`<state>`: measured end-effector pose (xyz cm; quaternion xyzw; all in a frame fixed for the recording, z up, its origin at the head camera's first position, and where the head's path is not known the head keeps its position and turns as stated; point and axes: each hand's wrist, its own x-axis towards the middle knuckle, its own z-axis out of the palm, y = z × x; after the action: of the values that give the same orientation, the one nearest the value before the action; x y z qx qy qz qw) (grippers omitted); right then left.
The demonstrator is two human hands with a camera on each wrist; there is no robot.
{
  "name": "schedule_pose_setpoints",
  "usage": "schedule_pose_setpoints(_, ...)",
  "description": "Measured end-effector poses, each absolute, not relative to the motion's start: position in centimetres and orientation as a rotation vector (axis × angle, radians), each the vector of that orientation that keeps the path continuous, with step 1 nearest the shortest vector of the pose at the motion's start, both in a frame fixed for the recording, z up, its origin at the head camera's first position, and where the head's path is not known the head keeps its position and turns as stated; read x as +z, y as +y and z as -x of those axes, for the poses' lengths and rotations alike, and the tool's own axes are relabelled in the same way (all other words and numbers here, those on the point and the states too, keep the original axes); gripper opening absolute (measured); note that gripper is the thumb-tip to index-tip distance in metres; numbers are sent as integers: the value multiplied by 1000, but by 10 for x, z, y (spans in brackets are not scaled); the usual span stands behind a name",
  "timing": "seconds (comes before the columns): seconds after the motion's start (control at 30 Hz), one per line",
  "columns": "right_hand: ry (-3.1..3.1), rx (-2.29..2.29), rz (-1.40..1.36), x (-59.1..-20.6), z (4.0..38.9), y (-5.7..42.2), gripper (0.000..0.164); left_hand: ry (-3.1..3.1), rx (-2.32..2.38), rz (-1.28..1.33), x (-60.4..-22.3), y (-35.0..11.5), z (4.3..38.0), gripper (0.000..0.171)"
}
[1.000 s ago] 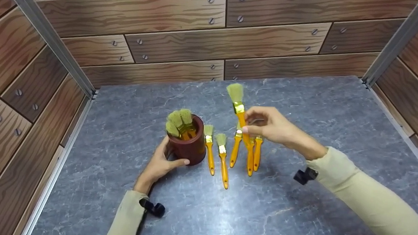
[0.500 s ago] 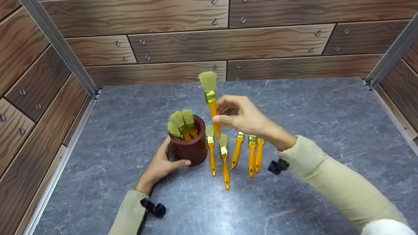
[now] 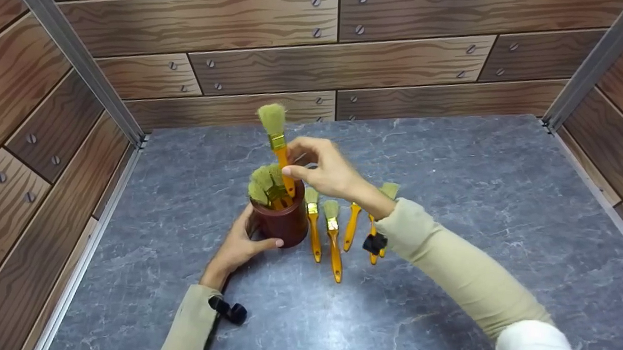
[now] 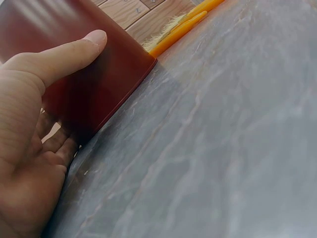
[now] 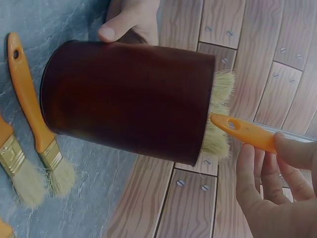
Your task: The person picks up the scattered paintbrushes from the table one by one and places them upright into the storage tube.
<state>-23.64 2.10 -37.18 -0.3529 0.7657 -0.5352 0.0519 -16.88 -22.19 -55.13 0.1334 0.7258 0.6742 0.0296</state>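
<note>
A dark red-brown cup (image 3: pixel 281 228) stands upright on the table, several paintbrushes (image 3: pixel 262 182) in it with bristles up. My left hand (image 3: pixel 238 244) holds the cup low on its left side, thumb across the front, as the left wrist view also shows. Between thumb and fingers, my right hand (image 3: pixel 322 167) pinches a paintbrush (image 3: pixel 278 141) by its orange handle, bristles up. The handle's holed end overlaps the cup's mouth in the head view. In the right wrist view that handle tip (image 5: pixel 225 122) is right at the cup's rim.
Just right of the cup lie two paintbrushes (image 3: pixel 313 226) (image 3: pixel 333 243) with orange handles. Further right are several more, such as a paintbrush (image 3: pixel 351 228), partly hidden under the right forearm. Wood-patterned walls (image 3: pixel 264 60) enclose the grey marbled table (image 3: pixel 303 324) at the back and sides.
My right hand has carried its paintbrush leftward from above the loose brushes to over the cup's mouth. The left hand and cup have stayed in place.
</note>
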Motion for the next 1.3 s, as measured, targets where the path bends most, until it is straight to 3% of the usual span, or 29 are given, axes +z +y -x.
schedule_pose_setpoints(0.73,2362,-1592,1120,-388,236,4,22,2229,2073,-421,-551,-218,169,105)
schedule_pose_setpoints(1.3,2387,-1605,1043,-389,229,34,21,2251,2073,-410,-550,-222,168,106)
